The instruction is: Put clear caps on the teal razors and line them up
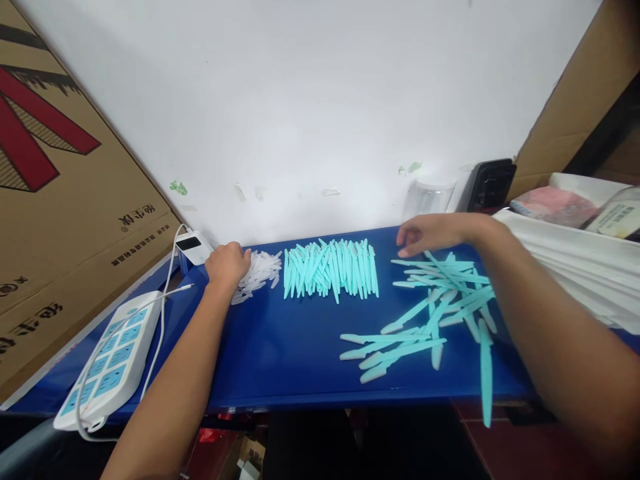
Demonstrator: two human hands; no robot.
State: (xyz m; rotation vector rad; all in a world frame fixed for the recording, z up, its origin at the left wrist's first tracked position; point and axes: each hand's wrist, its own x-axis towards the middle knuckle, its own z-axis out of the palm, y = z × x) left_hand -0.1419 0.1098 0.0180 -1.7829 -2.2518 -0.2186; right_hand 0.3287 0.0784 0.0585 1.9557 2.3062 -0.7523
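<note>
1. The left hand's (pixel 228 263) fingers bend down at the left edge of the small clear pieces (pixel 260 270); their tips are hidden, so whether they grip one cannot be told.
2. The right hand's (pixel 435 232) fingers are loosely curled and released, with nothing visible between them, just beyond the far edge of the loose turquoise sticks (pixel 440 310).
3. Those sticks lie crisscrossed on the table's (pixel 280 347) right side, one jutting past its front edge; a denser turquoise row (pixel 343 267) sits between the hands.
4. The step in hand seems to be handling or gathering at both piles. Lifting one stick would call for a narrow pinch that leaves its crossed neighbours undisturbed.
5. Farther left are a white power strip (pixel 113 363) and a cardboard box (pixel 75 200).
</note>
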